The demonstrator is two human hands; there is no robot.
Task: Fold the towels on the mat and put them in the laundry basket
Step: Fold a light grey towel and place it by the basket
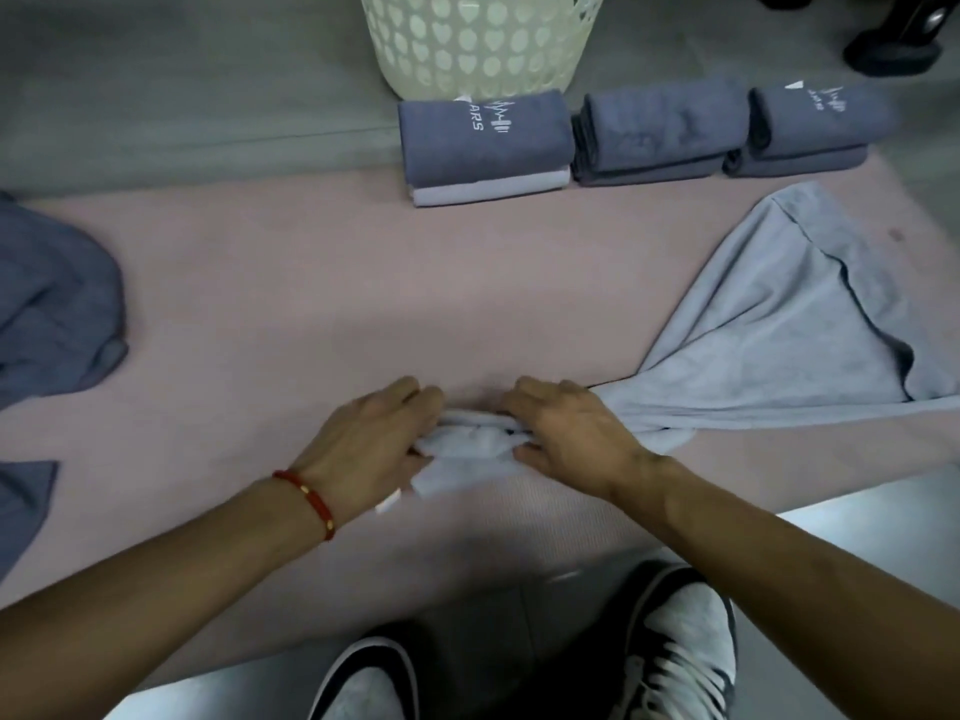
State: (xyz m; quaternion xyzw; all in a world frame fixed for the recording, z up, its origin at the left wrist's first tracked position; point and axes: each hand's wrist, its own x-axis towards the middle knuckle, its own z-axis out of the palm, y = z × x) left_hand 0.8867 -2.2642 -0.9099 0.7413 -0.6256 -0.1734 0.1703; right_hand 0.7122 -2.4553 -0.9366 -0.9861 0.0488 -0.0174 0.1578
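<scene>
A pale towel (769, 324) lies rumpled on the pink mat (291, 304), its near end bunched at the mat's front edge and the rest fanning out to the right. Along the mat's far edge sit three folded stacks (488, 142) of grey-blue towels side by side, the left one on a lighter towel. Just behind them stands the cream basket (478, 39), its wall pierced with heart-shaped holes. Loose grey-blue towels (52, 304) lie heaped at the left edge of the mat. A dark object (893, 49) sits on the grey floor (182, 96) at top right. Two shoes (680, 636) show at the bottom. The left hand (374, 444), with a red bracelet (311, 501) on its wrist, and the right hand (571, 433) are close together, fingers curled, each gripping the bunched end of the pale towel.
</scene>
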